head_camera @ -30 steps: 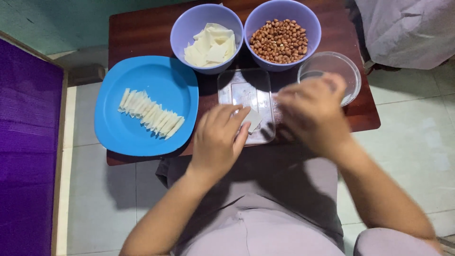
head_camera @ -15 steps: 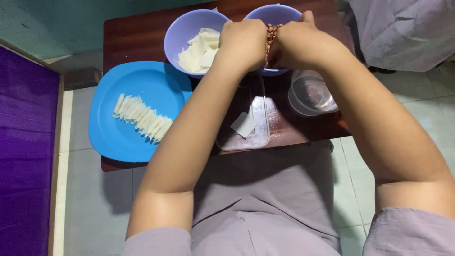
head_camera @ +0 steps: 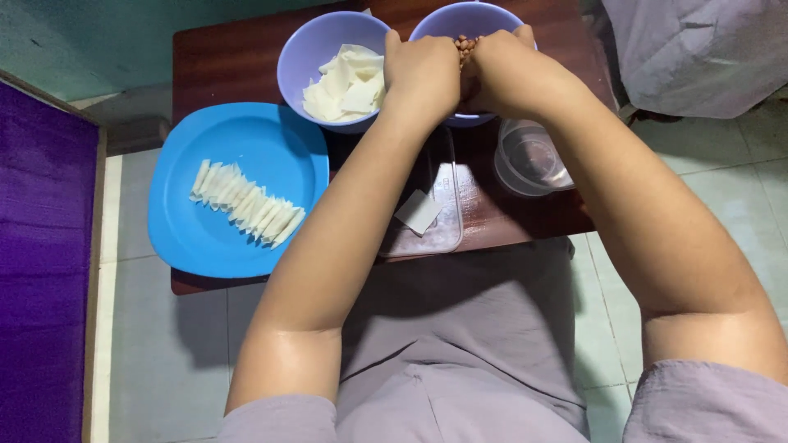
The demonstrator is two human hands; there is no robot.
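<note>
From the head camera, both hands reach over the far purple bowl (head_camera: pixel 492 16), which holds brown peanuts (head_camera: pixel 465 45). The left hand (head_camera: pixel 423 74) and right hand (head_camera: pixel 513 74) press together, knuckles up, fingers curled down into the peanuts; whether they grip any cannot be told. The peanuts show only in the gap between the hands. Just left, a second smooth purple bowl (head_camera: pixel 304 57) holds pale, flat, thin wrapper squares (head_camera: pixel 345 82). A round glossy blue plate (head_camera: pixel 189 230) carries a row of small folded white rolls (head_camera: pixel 246 205). On the dark wooden table (head_camera: pixel 230 57) lie a clear plastic tray (head_camera: pixel 439 221) with one wrapper square and a clear round container (head_camera: pixel 533 160).
</note>
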